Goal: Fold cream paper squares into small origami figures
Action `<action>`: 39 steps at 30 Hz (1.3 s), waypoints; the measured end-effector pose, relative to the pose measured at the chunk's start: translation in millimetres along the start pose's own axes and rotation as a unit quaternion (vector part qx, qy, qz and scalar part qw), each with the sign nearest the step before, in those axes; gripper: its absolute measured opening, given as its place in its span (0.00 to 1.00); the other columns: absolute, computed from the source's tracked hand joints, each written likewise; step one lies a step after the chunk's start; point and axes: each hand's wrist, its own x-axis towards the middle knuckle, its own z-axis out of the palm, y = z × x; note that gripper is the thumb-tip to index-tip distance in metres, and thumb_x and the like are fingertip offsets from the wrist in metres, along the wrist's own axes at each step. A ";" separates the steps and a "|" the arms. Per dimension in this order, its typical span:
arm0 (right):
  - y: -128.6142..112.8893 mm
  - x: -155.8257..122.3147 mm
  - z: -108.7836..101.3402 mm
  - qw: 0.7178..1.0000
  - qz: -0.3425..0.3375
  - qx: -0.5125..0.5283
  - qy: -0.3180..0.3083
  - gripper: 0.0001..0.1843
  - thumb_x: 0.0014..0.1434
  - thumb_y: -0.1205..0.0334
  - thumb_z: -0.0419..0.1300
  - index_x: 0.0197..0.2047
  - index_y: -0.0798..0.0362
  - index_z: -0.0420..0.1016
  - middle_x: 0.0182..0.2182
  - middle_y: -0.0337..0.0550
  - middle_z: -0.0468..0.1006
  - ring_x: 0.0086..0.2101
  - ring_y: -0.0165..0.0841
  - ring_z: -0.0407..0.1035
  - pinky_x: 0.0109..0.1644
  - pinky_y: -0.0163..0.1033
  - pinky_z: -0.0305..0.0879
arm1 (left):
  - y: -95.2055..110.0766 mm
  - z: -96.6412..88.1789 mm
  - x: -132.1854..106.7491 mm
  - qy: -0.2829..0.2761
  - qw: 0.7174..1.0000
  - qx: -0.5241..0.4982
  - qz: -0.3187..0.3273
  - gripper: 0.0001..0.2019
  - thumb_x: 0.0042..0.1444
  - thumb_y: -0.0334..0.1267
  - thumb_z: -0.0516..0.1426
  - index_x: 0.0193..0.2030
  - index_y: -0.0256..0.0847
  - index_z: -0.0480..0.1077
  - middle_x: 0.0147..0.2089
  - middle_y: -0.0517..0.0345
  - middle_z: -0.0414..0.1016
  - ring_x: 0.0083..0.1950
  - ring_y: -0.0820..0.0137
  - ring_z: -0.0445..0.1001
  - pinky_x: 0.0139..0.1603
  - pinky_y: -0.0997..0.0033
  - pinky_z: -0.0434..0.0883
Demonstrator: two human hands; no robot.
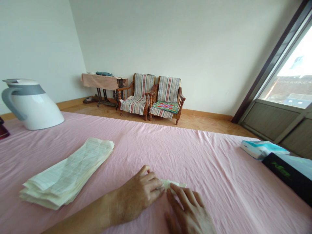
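Observation:
A small piece of thin, pale greenish-white paper (179, 184) lies on the pink cloth in front of me, mostly covered by my fingers. My left hand (142, 191) is at its left end, fingers curled and closed on the edge; the index finger is bent above. On the near side of the paper, my right hand (191, 208) rests with fingers stretched forward and the fingertips on it. Its thumb is apart from the fingers, low and partly in shadow. To the left lies a stack of similar long paper sheets (73, 169), uneven at the edges.
A wrinkled pink cloth (207, 169) covers the surface. At the left stand a white-and-grey jug (40, 107) and a dark red object (3, 130). A tissue pack (263, 149) and a black box (287, 174) sit at the right. Beyond are two wooden chairs (168, 92) and a cloth-covered table (104, 82).

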 end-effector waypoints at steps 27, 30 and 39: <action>-2.8 4.8 1.2 0.998 0.038 0.038 0.023 0.18 0.53 0.62 0.58 0.49 0.52 0.70 0.41 0.47 0.77 0.34 0.39 0.70 0.33 0.41 0.66 | 1.5 3.6 0.8 -0.017 0.998 -0.055 -0.029 0.14 0.62 0.28 0.52 0.53 0.42 0.66 0.46 0.54 0.74 0.45 0.61 0.67 0.50 0.60 0.59; -0.8 3.8 -0.3 0.997 0.020 0.055 0.043 0.15 0.54 0.65 0.56 0.46 0.52 0.71 0.40 0.46 0.77 0.32 0.37 0.70 0.31 0.41 0.66 | 0.9 1.8 1.0 -0.020 0.998 -0.056 -0.024 0.14 0.62 0.28 0.52 0.53 0.41 0.66 0.47 0.54 0.74 0.45 0.61 0.67 0.50 0.59 0.59; -8.2 -2.3 16.6 0.991 0.096 0.083 0.049 0.22 0.56 0.64 0.54 0.55 0.52 0.65 0.44 0.51 0.74 0.36 0.40 0.70 0.36 0.44 0.67 | 1.9 12.3 -1.0 0.003 0.998 -0.056 -0.039 0.10 0.63 0.28 0.51 0.48 0.40 0.68 0.42 0.54 0.74 0.43 0.62 0.67 0.50 0.60 0.60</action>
